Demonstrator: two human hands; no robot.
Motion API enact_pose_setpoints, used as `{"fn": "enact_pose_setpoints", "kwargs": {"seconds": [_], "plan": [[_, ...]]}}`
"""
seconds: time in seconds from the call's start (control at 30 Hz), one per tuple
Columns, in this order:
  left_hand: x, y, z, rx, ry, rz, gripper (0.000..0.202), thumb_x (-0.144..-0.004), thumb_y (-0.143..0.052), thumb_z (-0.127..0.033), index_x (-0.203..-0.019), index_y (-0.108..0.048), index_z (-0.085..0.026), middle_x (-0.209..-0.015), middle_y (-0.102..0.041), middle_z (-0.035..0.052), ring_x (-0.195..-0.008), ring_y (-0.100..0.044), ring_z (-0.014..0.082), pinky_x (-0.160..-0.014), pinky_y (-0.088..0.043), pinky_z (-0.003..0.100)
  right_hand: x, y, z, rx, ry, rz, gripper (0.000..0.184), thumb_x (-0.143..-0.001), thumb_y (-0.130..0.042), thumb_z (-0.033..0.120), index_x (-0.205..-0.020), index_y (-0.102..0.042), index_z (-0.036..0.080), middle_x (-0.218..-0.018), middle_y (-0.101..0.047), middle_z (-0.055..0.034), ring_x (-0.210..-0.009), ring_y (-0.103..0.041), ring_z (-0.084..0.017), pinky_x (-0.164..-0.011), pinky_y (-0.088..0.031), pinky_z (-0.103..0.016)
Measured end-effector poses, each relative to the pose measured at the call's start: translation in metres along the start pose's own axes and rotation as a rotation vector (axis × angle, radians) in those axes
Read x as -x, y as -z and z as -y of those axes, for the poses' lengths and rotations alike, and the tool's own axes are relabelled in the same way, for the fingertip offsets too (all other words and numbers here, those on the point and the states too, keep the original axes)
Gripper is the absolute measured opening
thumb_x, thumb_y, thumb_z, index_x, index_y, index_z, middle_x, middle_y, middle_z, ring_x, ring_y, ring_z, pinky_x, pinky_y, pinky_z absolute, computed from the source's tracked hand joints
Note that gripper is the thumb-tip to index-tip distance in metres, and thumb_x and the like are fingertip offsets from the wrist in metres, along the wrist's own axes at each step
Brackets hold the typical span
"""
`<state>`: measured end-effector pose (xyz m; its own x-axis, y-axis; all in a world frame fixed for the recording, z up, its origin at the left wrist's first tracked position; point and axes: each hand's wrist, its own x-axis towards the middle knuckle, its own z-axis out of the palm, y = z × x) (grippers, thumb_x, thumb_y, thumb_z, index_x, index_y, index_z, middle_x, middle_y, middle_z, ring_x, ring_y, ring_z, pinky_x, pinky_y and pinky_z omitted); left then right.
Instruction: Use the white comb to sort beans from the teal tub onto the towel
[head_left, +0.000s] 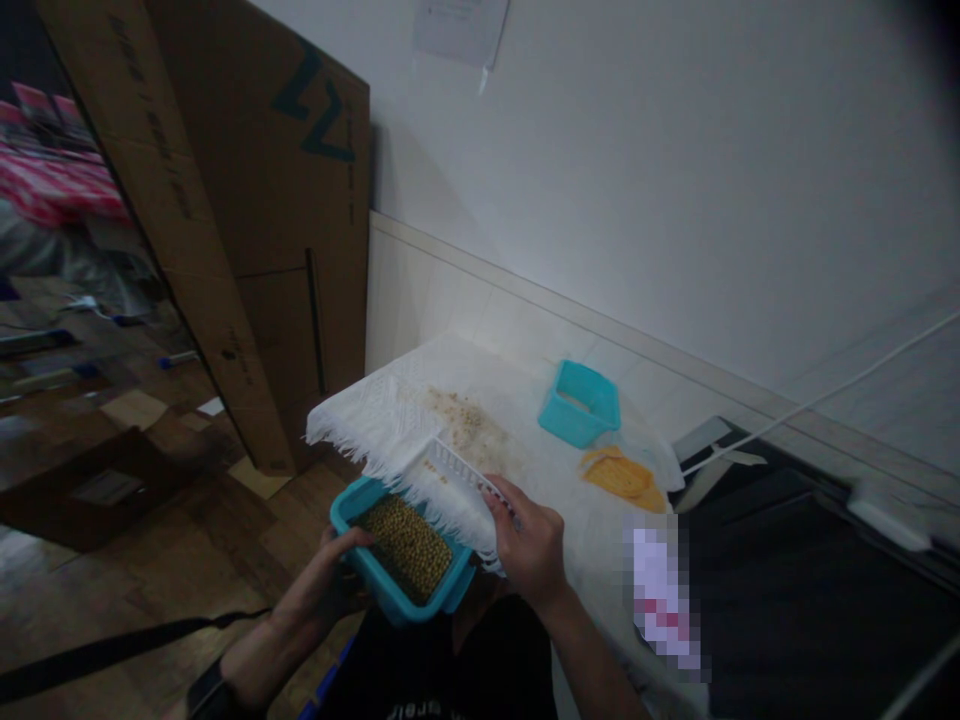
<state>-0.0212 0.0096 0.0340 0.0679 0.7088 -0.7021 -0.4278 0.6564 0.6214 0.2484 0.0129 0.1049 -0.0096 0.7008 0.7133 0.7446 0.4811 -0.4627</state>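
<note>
Apparently, the left hand (341, 565) is clamped on the side of a deep teal box (390, 597), which is in front of the lap, just below the fringed edge of a white cloth (375, 412). The right hand (529, 540) is apart from it, closed around a white slotted tool (459, 463) at this edge; which kind of tool, I cannot tell. As for progress, I would judge that a good part is done, since many yellowish-green beans (409, 545) lie in the deep box. What seems left is a scatter of pale grains (471, 418) on the cloth, and some orange bits (435, 472) beside the tool. A second teal box (562, 428) stands farther away, near a crumpled yellow thing (622, 482). About writing: the large carton (277, 200) carries a teal angular mark and small printed characters, the wall paper (457, 25) has faint lines, and the dark shirt (517, 640) shows pale letters, cut by the frame; none can I read with certainty
</note>
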Motion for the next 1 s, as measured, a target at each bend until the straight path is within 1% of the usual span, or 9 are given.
{"fn": "enact_pose_setpoints", "kwargs": {"seconds": [0.07, 0.17, 0.23, 0.33, 0.43, 0.63, 0.77, 0.87, 1.0], "plan": [[-0.0009, 0.0006, 0.0010, 0.004, 0.003, 0.000, 0.066, -0.065, -0.096, -0.041, -0.116, -0.054, -0.034, -0.096, -0.067, 0.0003, -0.087, -0.072, 0.0280, -0.083, -0.061, 0.046, -0.0002, 0.0000, 0.0012, -0.008, 0.017, 0.003, 0.032, -0.114, -0.060, 0.029, -0.115, -0.091, 0.021, -0.103, -0.092, -0.0091, -0.079, -0.090, -0.024, -0.073, -0.073, -0.026], [-0.0021, 0.0011, 0.0019, 0.006, 0.007, 0.003, 0.066, -0.065, -0.095, -0.042, -0.117, -0.053, -0.034, -0.098, -0.068, 0.0013, -0.090, -0.072, 0.0288, -0.085, -0.061, 0.047, -0.0013, 0.0004, 0.0028, -0.025, 0.049, 0.001, 0.031, -0.114, -0.061, 0.027, -0.115, -0.091, 0.020, -0.103, -0.092, -0.0095, -0.082, -0.091, -0.024, -0.076, -0.073, -0.026], [-0.0025, 0.0013, 0.0019, 0.005, 0.003, 0.015, 0.070, -0.063, -0.096, -0.043, -0.117, -0.053, -0.035, -0.098, -0.068, 0.0011, -0.090, -0.072, 0.0290, -0.086, -0.060, 0.048, -0.0015, 0.0005, 0.0033, -0.025, 0.056, 0.005, 0.032, -0.115, -0.060, 0.027, -0.116, -0.091, 0.020, -0.103, -0.092, -0.0094, -0.083, -0.091, -0.024, -0.077, -0.074, -0.026], [-0.0026, 0.0017, 0.0015, 0.001, 0.008, 0.014, 0.075, -0.056, -0.098, -0.047, -0.113, -0.052, -0.034, -0.093, -0.065, -0.0008, -0.089, -0.069, 0.0285, -0.084, -0.059, 0.046, -0.0007, 0.0006, 0.0031, -0.013, 0.059, 0.007, 0.033, -0.116, -0.060, 0.030, -0.115, -0.091, 0.021, -0.101, -0.092, -0.0088, -0.080, -0.090, -0.023, -0.074, -0.073, -0.025], [-0.0026, 0.0019, 0.0013, -0.002, 0.013, 0.018, 0.078, -0.053, -0.098, -0.049, -0.114, -0.052, -0.034, -0.089, -0.064, -0.0014, -0.089, -0.068, 0.0288, -0.083, -0.058, 0.046, -0.0002, 0.0017, 0.0022, -0.024, 0.079, 0.000, 0.031, -0.115, -0.062, 0.029, -0.116, -0.091, 0.021, -0.102, -0.092, -0.0091, -0.079, -0.090, -0.023, -0.073, -0.073, -0.024], [-0.0045, 0.0018, 0.0029, -0.016, 0.005, 0.009, 0.077, -0.055, -0.097, -0.049, -0.116, -0.051, -0.035, -0.087, -0.063, -0.0024, -0.088, -0.068, 0.0292, -0.082, -0.057, 0.045, -0.0034, 0.0044, 0.0002, -0.036, 0.075, -0.014, 0.028, -0.113, -0.063, 0.024, -0.117, -0.091, 0.020, -0.101, -0.092, -0.0085, -0.077, -0.090, -0.024, -0.071, -0.073, -0.025], [-0.0034, 0.0018, 0.0024, -0.006, 0.008, 0.004, 0.078, -0.056, -0.097, -0.047, -0.118, -0.052, -0.034, -0.091, -0.065, -0.0009, -0.088, -0.069, 0.0288, -0.084, -0.059, 0.048, -0.0024, 0.0040, 0.0008, -0.048, 0.083, 0.004, 0.028, -0.112, -0.063, 0.023, -0.115, -0.091, 0.020, -0.100, -0.092, -0.0087, -0.076, -0.090, -0.024, -0.069, -0.073, -0.025], [-0.0008, 0.0010, 0.0006, -0.007, -0.001, 0.013, 0.078, -0.057, -0.097, -0.046, -0.120, -0.053, -0.034, -0.094, -0.066, 0.0002, -0.090, -0.070, 0.0293, -0.084, -0.060, 0.048, -0.0006, 0.0040, 0.0017, -0.045, 0.073, 0.007, 0.027, -0.112, -0.064, 0.023, -0.115, -0.091, 0.020, -0.099, -0.092, -0.0084, -0.073, -0.089, -0.023, -0.069, -0.072, -0.024], [0.0002, -0.0007, -0.0012, -0.022, 0.003, -0.002, 0.078, -0.055, -0.097, -0.047, -0.117, -0.052, -0.034, -0.093, -0.065, 0.0000, -0.090, -0.069, 0.0295, -0.082, -0.059, 0.046, -0.0001, 0.0045, 0.0026, -0.043, 0.072, -0.002, 0.028, -0.113, -0.064, 0.026, -0.114, -0.091, 0.020, -0.099, -0.092, -0.0086, -0.074, -0.089, -0.023, -0.069, -0.072, -0.024]]}}
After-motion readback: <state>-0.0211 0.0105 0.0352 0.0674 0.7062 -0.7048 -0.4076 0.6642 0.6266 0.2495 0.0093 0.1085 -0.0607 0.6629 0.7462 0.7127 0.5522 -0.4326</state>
